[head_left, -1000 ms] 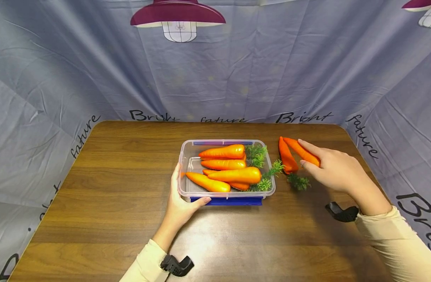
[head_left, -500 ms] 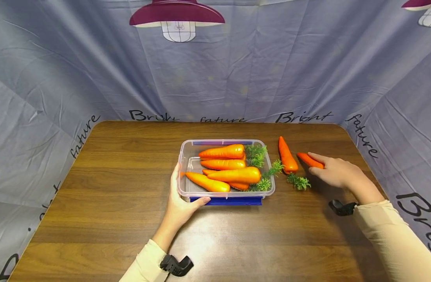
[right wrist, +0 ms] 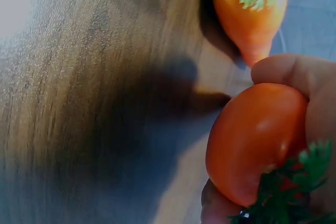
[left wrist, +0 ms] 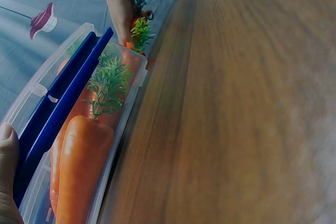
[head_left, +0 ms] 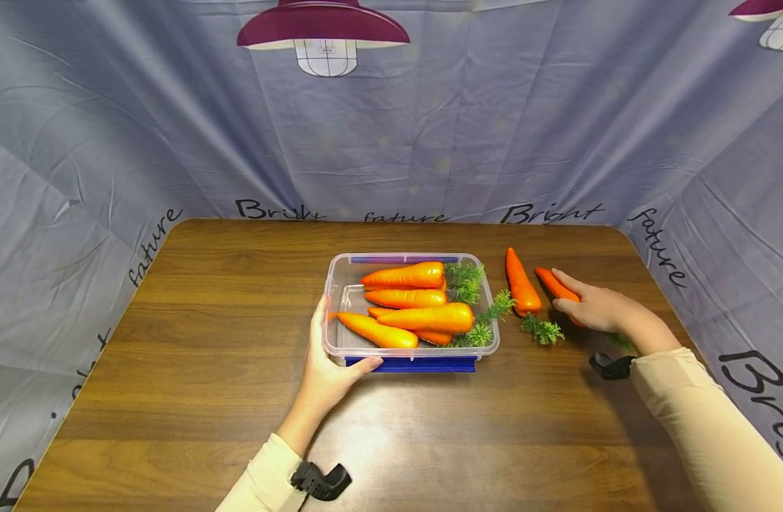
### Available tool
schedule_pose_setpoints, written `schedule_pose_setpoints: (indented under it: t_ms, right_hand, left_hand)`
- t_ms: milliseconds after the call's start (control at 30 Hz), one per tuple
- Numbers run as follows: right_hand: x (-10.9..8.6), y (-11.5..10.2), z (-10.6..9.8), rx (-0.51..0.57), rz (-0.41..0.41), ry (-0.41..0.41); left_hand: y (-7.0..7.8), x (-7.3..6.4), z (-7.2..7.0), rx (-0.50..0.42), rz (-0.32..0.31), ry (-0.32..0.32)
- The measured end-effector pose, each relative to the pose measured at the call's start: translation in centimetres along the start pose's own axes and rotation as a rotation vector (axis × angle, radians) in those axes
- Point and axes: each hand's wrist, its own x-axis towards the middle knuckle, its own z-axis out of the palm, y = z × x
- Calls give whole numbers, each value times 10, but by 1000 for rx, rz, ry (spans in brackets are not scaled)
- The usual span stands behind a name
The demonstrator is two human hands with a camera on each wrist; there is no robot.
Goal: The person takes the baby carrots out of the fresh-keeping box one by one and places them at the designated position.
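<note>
A clear plastic container [head_left: 412,353] with blue side clips holds several orange carrots [head_left: 423,318] with green tops. My left hand [head_left: 327,380] grips its near left corner, the thumb on the front rim and the fingers along the left side. To the right of the container, my right hand [head_left: 599,307] holds a carrot [head_left: 554,283] between thumb and fingers. In the right wrist view the thick end of this held carrot [right wrist: 252,140] and its dark green leaves show close up. Another carrot [head_left: 522,284] lies on the table between the container and my right hand.
The wooden table [head_left: 225,341] carries everything. A grey-blue curtain [head_left: 391,142] with printed lamps and lettering hangs behind it and at both sides. One leafy top [head_left: 498,304] pokes over the container's right rim.
My right hand has shifted the held carrot right and toward me, away from the carrot lying beside it, then slightly back left. My left hand and the container have stayed still.
</note>
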Motion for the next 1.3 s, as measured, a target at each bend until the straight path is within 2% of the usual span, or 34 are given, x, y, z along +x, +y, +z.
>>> schedule_pose_setpoints:
  t_ms: [333,633,833,933,1067,1167,1300]
  right_hand:
    - [18,6,5,71,-10,-30]
    - [23,6,8,-9,12,-67]
    - [26,7,11,-102,69,-52]
    - [25,5,11,-142,118,-16]
    - [18,-5,4,-159,153,83]
    - [11,-22,-6,-164,113,183]
    - [1,-56,-19,-172,4,305]
  left_hand:
    - [2,0,1,-21,-21,-2]
    - [1,1,2,-39,-15,-7]
    - [1,0,0,-12,0,-1]
    - [1,0,0,-3,2,2]
    - [1,0,0,-2,2,4]
    - [1,0,0,-5,4,3]
    - [1,1,0,-3,3,1]
